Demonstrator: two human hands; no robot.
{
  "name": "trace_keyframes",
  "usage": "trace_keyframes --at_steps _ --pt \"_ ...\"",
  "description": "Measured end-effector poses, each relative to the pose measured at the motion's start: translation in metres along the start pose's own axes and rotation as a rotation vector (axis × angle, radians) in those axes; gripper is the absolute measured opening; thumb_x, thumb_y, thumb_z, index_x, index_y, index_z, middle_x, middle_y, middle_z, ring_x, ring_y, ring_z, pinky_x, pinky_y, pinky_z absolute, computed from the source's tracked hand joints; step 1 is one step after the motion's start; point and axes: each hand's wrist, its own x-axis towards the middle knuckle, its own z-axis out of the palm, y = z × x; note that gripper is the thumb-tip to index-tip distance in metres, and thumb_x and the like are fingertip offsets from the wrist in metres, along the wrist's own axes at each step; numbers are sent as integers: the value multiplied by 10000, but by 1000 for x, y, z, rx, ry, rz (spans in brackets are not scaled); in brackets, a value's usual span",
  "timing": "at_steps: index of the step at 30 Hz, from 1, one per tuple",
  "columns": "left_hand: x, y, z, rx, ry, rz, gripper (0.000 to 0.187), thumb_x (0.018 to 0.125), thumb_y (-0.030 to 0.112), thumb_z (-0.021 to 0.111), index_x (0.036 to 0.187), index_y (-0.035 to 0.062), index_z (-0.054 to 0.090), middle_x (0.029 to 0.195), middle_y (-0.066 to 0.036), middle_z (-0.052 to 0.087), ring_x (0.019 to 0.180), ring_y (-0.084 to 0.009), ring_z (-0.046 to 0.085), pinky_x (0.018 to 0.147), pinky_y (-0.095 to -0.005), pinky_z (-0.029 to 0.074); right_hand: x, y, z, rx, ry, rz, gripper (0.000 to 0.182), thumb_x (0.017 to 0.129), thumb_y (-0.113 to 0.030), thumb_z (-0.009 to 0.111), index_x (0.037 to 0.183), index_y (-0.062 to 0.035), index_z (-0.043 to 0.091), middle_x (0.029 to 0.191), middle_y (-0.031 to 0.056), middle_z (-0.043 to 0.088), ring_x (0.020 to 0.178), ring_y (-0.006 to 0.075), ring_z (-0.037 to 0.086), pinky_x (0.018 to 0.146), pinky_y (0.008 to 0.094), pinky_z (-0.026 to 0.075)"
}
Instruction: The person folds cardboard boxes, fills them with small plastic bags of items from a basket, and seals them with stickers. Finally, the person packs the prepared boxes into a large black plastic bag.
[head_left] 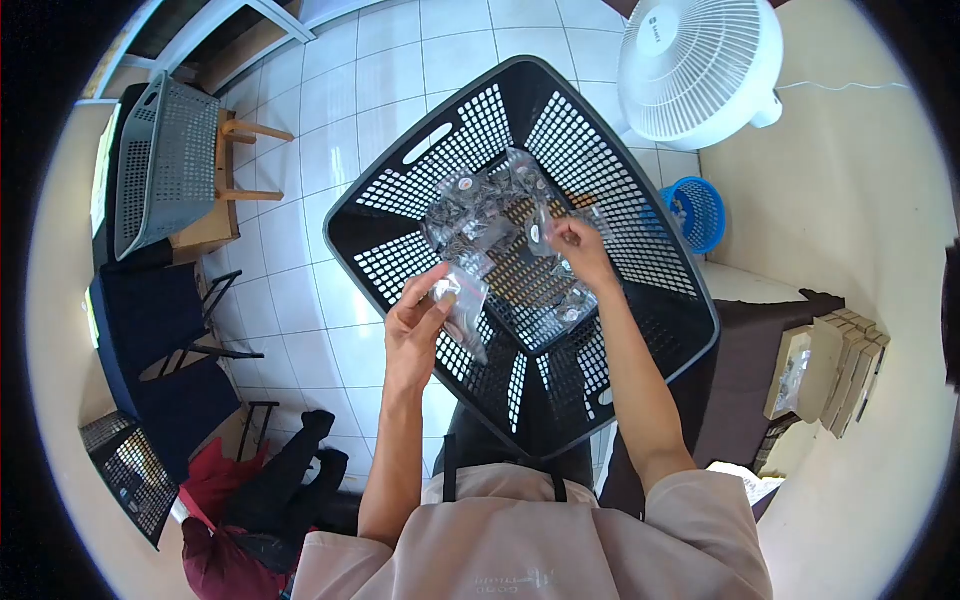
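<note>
A large black plastic basket (530, 75) with perforated walls stands in front of me. Several small clear plastic bags (485, 215) with dark contents and round white labels lie on its bottom. My left hand (415, 320) is over the basket's near left side, its fingers pinching a clear zip bag (466, 300) that hangs down. Inside the basket, on the right, my right hand (585, 250) pinches the edge of another small bag (540, 232) with a white label. What exactly fills the bags cannot be made out.
A white fan (700, 70) stands at the far right, with a blue basket (695, 215) below it. Cardboard boxes (840, 370) lie on a dark cloth to the right. A grey basket (170, 160) rests on a wooden stool at left. Another person (240, 540) is at lower left.
</note>
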Motion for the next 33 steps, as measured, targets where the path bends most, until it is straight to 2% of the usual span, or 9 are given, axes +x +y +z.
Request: trace_keyframes --at_steps 5,7,11,14,21,22,26,28,33 --pt "-1 8 33 190 -141 178 419 857 -88 569 1266 -1 553 1233 -82 477 1123 -199 552 923 -296 486 -85 -75 -59 294 -131 -19 51 899 -66 601 894 -38 559 966 61 667 825 135 635 777 274 497" --pt "-4 9 48 208 -239 184 474 856 -79 574 1318 9 508 1290 -84 437 1128 -201 544 933 -302 482 -121 -108 -74 724 -51 21 65 932 -62 557 986 -42 526 911 73 657 810 133 641 757 277 521" --pt "-20 3 92 184 -370 168 588 817 -110 574 1376 22 449 1332 -83 419 1144 -199 521 968 -306 450 -178 -117 -106 908 168 30 105 952 -114 556 1029 -60 510 877 64 649 739 109 625 617 261 512" --pt "-41 -15 131 242 -425 158 599 787 -151 562 1357 6 462 1322 -93 436 1095 -197 544 933 -309 472 -230 -93 -135 697 273 97 101 954 -122 558 1033 -74 518 809 11 598 717 44 570 563 207 404" --pt "-77 -65 242 -37 -517 -75 538 811 -117 614 1313 -2 457 1145 -117 590 992 -202 615 859 -305 526 -325 -77 -240 574 711 44 76 957 -73 517 1028 -48 530 810 40 644 730 79 583 665 224 444" --pt "-76 -89 265 167 -661 -30 474 814 -89 639 1261 -9 504 1069 -109 635 970 -180 626 860 -294 521 -345 -62 -273 502 805 43 76 957 -78 520 1026 -50 536 839 60 670 728 78 582 664 222 442" --pt "-85 -113 339 193 -835 -87 276 875 12 625 1146 -11 577 1008 -88 662 921 -141 637 795 -259 519 -370 -40 -342 486 1033 -77 78 962 -113 540 1018 -59 532 865 73 669 748 95 591 671 219 444" --pt "-82 -129 377 352 -817 -72 192 926 108 600 1089 7 595 974 -60 662 882 -101 634 701 -204 497 -379 -28 -373 476 1089 -20 73 965 -94 525 1021 -49 523 886 90 667 779 118 613 686 242 466" --pt "-70 -202 471 357 -996 163 169 940 100 574 1072 -6 572 917 -64 665 823 -101 623 689 -257 492 -381 3 -422 414 1031 -32 73 961 -75 521 1025 -37 521 884 91 661 794 129 630 668 248 478"
